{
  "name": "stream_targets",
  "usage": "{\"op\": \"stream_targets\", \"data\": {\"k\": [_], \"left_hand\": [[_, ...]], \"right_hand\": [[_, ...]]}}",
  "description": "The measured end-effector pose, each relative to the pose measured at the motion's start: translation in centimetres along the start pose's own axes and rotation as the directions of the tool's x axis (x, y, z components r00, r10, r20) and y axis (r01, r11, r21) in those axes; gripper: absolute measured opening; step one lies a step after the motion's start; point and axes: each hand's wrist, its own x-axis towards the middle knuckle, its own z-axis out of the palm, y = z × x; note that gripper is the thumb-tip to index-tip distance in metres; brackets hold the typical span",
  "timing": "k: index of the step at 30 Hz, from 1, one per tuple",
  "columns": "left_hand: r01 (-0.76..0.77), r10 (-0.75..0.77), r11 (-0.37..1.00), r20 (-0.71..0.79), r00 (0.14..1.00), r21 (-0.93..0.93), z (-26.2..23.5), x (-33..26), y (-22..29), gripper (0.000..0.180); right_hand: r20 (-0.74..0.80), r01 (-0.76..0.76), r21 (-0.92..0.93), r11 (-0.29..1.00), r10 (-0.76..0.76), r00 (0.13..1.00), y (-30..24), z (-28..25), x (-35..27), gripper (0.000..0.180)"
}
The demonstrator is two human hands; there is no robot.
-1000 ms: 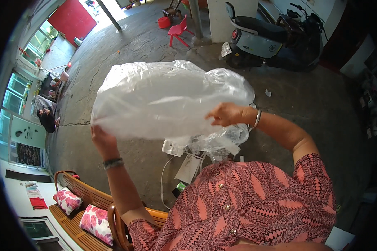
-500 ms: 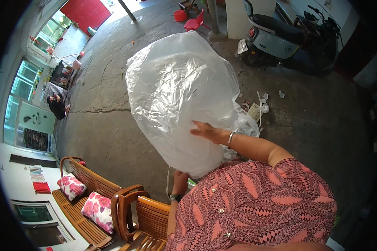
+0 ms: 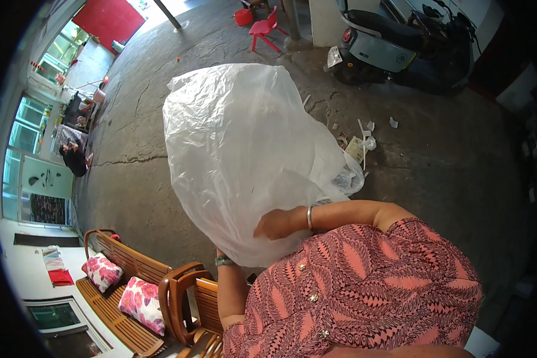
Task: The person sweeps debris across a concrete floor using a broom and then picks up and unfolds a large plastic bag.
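A large, whitish see-through plastic bag [image 3: 232, 137] billows in front of me, with creases and shiny folds on its far side. My right hand [image 3: 281, 223], a silver bangle at its wrist, is closed on the near part of the bag, and film bunches up around the fingers. My left hand [image 3: 221, 255] reaches in at the bag's near left edge, with a band on the wrist. Its fingers are hidden behind the film, so their hold cannot be seen. The bag's opening cannot be made out.
Paper and plastic scraps [image 3: 356, 146] litter the concrete floor right of the bag. A scooter [image 3: 388, 48] stands at the far right, a red chair [image 3: 265, 28] at the back. Left of me is a wooden bench [image 3: 119, 298] with flowered cushions; a person [image 3: 74, 158] is at the far left.
My right hand has moved left and nearer to me, from spread fingers on the bag to closed on it. The bag has flattened and tipped left; my left hand has shifted left behind it.
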Motion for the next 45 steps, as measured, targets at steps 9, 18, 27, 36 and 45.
{"op": "stream_targets", "data": {"k": [9, 18, 27, 36, 45], "left_hand": [[0.086, -0.170, 0.836, 0.108, 0.979, 0.542, 7.7, 10.3, -3.6, 0.043], [-0.387, 0.122, 0.482, 0.377, 0.918, 0.786, 15.0, 10.1, -0.2, 0.032], [0.051, -0.094, 0.869, 0.064, 0.993, 0.493, 20.4, 8.0, -6.8, 0.047], [-0.343, 0.077, -0.517, 0.442, 0.894, 0.784, 8.5, 8.6, -0.7, 0.025], [-0.147, 0.088, 0.300, 0.126, 0.988, 0.942, 16.0, 4.8, -1.2, 0.030]], "right_hand": [[0.138, -0.112, 0.159, 0.981, 0.091, 0.986, 1.8, 0.0, -2.7, 0.053], [-0.107, -0.050, 0.969, 0.243, 0.590, 0.801, 16.6, 1.1, -14.0, 0.061], [-0.631, -0.234, -0.104, 0.967, 0.117, 0.767, 11.7, 0.5, -3.3, 0.038], [-0.312, -0.138, 0.487, 0.862, 0.319, 0.895, 9.1, -2.2, -11.8, 0.040], [-0.618, -0.559, -0.275, 0.782, 0.302, 0.726, 24.8, 4.3, -14.4, 0.063]]}}
